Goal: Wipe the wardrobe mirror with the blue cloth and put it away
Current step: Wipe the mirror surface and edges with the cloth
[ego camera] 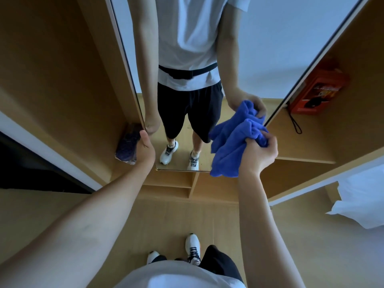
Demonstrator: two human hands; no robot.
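White shirt (180, 275) fills the bottom edge, closest to the lens, with two white sneakers (192, 246) on the wood floor (104, 235) just past it. Both bare forearms reach forward from there.

Right hand (258, 151) is curled tight around a bunched blue cloth (230, 146), gripping it near the top while the rest hangs down loose. The cloth sits right at the lower right corner of the mirror (187, 48), and the wad looks like it's against the glass, though I can't say for sure that it touches. Its reflection shows just above, doubled up with the reflected hand.

Left hand (145, 149) is on the mirror's left edge low down, thumb on the front; the fingers go round behind the panel so I can't tell how they sit.

Mirror is a tall panel on the wardrobe (62, 80), showing the person from the chest down in black shorts. A dark purple bundle (126, 146) sits in the left compartment behind that hand. An orange box (318, 92) stands on a shelf on the right, with a black cord looping down from it. White bedding (361, 204) pokes in at far right.
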